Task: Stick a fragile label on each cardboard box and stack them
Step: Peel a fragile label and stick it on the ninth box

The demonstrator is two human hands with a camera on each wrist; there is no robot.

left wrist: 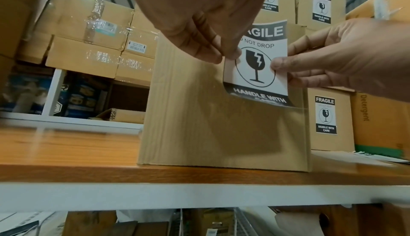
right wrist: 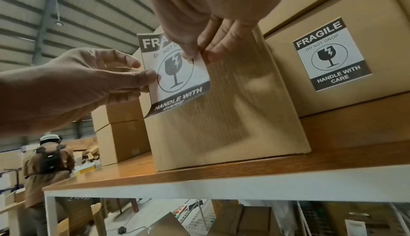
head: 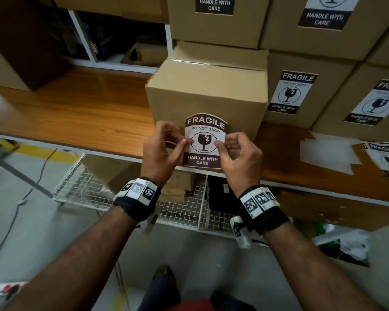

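The shelf [head: 88, 104] runs left to right in front of me, wood-topped, with labelled boxes [head: 305, 95] stacked at my right and behind. On it, straight ahead of my hands, stands the one bare box [head: 207, 93], its plain front face turned toward me and its taped top running away from me. It sits close beside the labelled stack on its right.

Between me and that face I hold the label [head: 205, 140], upright, long axis vertical, "FRAGILE" at the top and "HANDLE WITH CARE" at the bottom. It is low against the box front, its lower band down at the shelf edge. In the wrist views the bottom corner curls off the cardboard, so I judge it is not yet pressed down; whether the upper part touches the face I cannot tell.

My left hand [head: 161, 145] pinches the label's left edge at mid-height, thumb on the print. My right hand [head: 239, 153] pinches the right edge at the same height. Both are level and equally near the box, so neither leads.

The move ahead turns on this: the face lies directly forward of the label, parallel to it, so I would push straight forward, keeping the long axis plumb with the box's side edges.

More labels [head: 385, 158] lie on the shelf at my right.
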